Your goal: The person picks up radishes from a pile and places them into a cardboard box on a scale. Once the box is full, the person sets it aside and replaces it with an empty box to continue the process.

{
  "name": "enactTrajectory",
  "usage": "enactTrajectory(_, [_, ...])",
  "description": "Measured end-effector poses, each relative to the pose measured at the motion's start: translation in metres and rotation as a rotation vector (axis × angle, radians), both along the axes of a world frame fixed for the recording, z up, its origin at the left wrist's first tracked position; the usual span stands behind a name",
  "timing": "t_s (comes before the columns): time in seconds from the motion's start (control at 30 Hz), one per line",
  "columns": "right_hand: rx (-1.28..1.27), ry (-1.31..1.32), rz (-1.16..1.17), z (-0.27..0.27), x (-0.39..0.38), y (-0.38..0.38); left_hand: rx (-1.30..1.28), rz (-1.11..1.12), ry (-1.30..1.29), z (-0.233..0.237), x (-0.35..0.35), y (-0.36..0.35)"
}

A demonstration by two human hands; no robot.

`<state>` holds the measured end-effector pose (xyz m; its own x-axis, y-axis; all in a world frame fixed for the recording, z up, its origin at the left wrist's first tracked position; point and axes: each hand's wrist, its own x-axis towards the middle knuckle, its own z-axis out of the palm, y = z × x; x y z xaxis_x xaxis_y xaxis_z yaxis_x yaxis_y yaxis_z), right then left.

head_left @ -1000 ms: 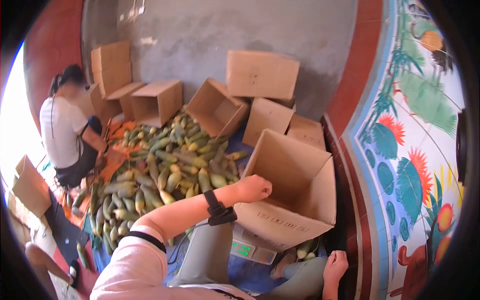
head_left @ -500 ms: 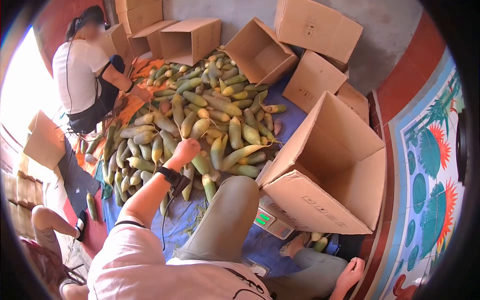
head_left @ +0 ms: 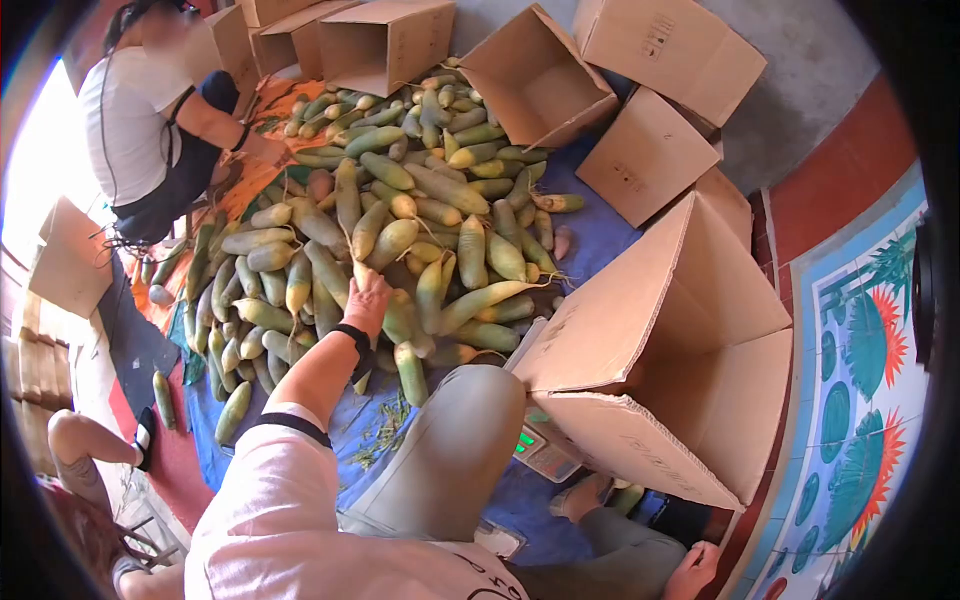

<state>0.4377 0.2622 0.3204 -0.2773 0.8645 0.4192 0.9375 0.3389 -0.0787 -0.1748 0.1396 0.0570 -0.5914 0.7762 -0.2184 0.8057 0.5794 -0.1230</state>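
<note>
My left hand (head_left: 367,303), with a dark band at the wrist, is over the front of a large pile of green and pale radishes (head_left: 440,185). Its fingers are slightly apart and reach to the radishes, near the lower end of a pale green one (head_left: 370,230); the fingertips are partly hidden. Low at the right, my right hand (head_left: 695,570) rests by my knee with its fingers curled, and nothing shows in it. An open cardboard box (head_left: 590,340) stands tilted at the right, beside a scale (head_left: 545,450) with a lit green display.
Several cardboard boxes (head_left: 670,50) lie along the back wall. At the upper left a person (head_left: 130,130) squats by the pile with a hand on it. Another person's bent leg (head_left: 85,440) shows at the lower left. A blue sheet (head_left: 600,215) lies under the radishes.
The view has shifted, with the far boxes higher in the frame. My left hand has gone from a closed shape to fingers slightly apart, reaching to the radishes. My right hand stays low at the right.
</note>
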Motion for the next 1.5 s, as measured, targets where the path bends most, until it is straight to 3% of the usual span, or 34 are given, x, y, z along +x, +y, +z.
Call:
enactTrajectory(0.1, [-0.030,-0.085,-0.022,0.015,-0.016,-0.004,-0.074,-0.009,0.058,-0.005,-0.010,0.007])
enactTrajectory(0.17, [-0.033,-0.096,-0.024,0.019,-0.024,-0.005,-0.017,-0.017,0.232,-0.016,-0.016,0.007])
enactTrajectory(0.3, [-0.045,-0.046,-0.025,0.016,-0.026,-0.004,-0.156,-0.083,0.376,0.008,-0.010,0.012])
enactTrajectory(0.47, [-0.049,-0.096,-0.010,0.016,-0.027,-0.003,-0.095,-0.139,0.322,-0.012,-0.003,-0.023])
enactTrajectory(0.53, [-0.016,-0.080,0.019,0.009,-0.020,0.000,-0.078,-0.097,0.101,-0.002,0.007,-0.037])
enactTrajectory(0.57, [-0.015,-0.056,0.038,0.007,-0.018,0.001,-0.078,-0.099,0.109,0.006,0.013,-0.044])
enactTrajectory(0.63, [-0.016,-0.024,0.058,0.005,-0.015,0.001,0.003,-0.027,0.005,0.021,0.029,-0.060])
enactTrajectory(0.7, [0.009,-0.005,0.075,0.004,-0.016,0.001,0.048,0.026,-0.007,0.000,0.035,-0.080])
enactTrajectory(0.8, [-0.006,0.056,0.065,0.002,-0.013,0.001,-0.011,0.155,-0.115,0.003,0.046,-0.100])
enactTrajectory(0.97, [0.003,0.191,0.094,-0.023,0.009,0.007,0.078,0.414,-0.333,0.068,0.071,-0.111])
enactTrajectory(1.07, [0.033,0.211,0.111,-0.026,0.014,0.008,0.549,0.503,-0.500,0.089,0.074,-0.111])
enactTrajectory(1.1, [0.042,0.217,0.108,-0.027,0.016,0.007,0.555,0.498,-0.494,0.101,0.076,-0.107])
enactTrajectory(1.17, [0.033,0.238,0.086,-0.027,0.016,0.006,0.870,0.343,-0.419,0.150,0.084,-0.083])
enactTrajectory(1.23, [0.023,0.255,0.065,-0.027,0.019,0.005,1.027,0.218,-0.397,0.199,0.095,-0.061])
enactTrajectory(1.4, [0.092,0.268,0.098,-0.036,0.027,0.007,1.101,-0.192,-0.357,0.294,0.125,-0.010])
enactTrajectory(1.5, [0.073,0.284,0.110,-0.036,0.028,0.005,1.159,-0.414,-0.356,0.327,0.150,0.025])
